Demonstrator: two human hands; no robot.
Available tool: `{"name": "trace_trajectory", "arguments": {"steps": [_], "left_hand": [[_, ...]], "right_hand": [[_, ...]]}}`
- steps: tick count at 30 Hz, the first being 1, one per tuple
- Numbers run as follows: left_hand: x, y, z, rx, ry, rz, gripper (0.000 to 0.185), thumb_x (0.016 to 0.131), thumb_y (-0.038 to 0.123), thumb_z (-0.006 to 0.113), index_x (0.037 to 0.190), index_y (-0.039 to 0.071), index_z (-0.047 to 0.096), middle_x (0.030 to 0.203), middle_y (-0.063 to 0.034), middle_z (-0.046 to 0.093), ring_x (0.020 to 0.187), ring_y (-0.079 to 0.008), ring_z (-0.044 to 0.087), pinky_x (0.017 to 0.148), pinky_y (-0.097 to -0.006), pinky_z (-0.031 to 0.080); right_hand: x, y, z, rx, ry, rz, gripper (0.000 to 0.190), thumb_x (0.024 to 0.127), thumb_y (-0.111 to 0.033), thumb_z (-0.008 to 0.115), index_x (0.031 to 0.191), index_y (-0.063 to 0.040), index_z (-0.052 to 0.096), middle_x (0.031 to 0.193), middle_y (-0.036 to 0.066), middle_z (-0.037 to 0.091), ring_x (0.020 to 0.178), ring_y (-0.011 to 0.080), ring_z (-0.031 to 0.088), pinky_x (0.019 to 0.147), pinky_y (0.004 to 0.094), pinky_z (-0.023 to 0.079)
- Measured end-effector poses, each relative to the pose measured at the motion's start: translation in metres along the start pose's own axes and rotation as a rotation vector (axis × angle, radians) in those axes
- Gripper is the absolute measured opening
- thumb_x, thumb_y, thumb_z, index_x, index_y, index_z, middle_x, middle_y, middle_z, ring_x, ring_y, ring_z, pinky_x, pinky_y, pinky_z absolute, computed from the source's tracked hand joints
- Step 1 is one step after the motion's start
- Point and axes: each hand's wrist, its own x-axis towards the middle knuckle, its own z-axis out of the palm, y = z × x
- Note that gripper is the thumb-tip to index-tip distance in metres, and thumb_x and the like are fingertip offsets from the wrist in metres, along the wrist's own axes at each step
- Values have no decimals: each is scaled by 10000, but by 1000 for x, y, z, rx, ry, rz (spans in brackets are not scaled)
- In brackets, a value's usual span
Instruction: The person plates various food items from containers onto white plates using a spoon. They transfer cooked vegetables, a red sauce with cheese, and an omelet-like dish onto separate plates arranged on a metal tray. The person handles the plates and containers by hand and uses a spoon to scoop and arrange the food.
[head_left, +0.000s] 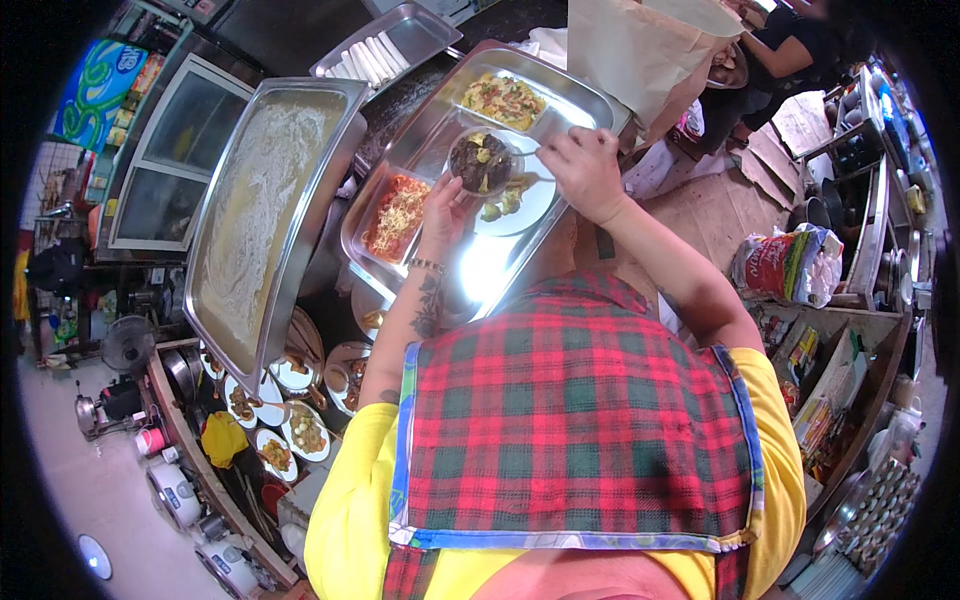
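Observation:
My left hand (445, 208) holds a round clear plastic container of dark food with yellowish pieces (482, 161) from its lower left. At the right, my right hand (580, 171) grips thin utensil handles; a spoon (531, 153) reaches the container and a second utensil (541, 178) extends just below it. Beneath is a white plate (530, 208) with greenish food pieces (504, 204), inside a large steel tray (480, 298). That tray also holds a rectangular container of yellow food with red bits (504, 101) and another of red-sauced food topped with shredded cheese (395, 216).
A deep steel pan of cloudy liquid or batter (272, 202) stands left. Beyond is a steel tray with white rolls (373, 60). A large brown paper bag (645, 60) borders the work area. Several plated dishes (306, 431) lie lower left. Another person (787, 52) is at upper right.

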Motion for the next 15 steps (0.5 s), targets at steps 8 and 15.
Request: {"name": "trace_trajectory", "arguments": {"steps": [8, 15], "left_hand": [[5, -1, -3, 21, -8, -13, 287, 880, 125, 567, 1148, 38, 513, 1104, -94, 617, 1033, -225, 588, 928, -402, 482], [6, -4, -5, 30, 68, 2, 320, 873, 129, 572, 1169, 23, 510, 1125, -119, 600, 1060, -247, 582, 928, -444, 506]], "right_hand": [[-3, -7, 8, -28, -23, -65, 196, 708, -154, 587, 891, -199, 642, 892, -63, 578, 913, 140, 527, 868, 363, 289], [-10, -10, 9, -10, -33, -79, 177, 713, -161, 583, 879, -197, 634, 880, -59, 568, 919, 140, 523, 872, 359, 284]]}}
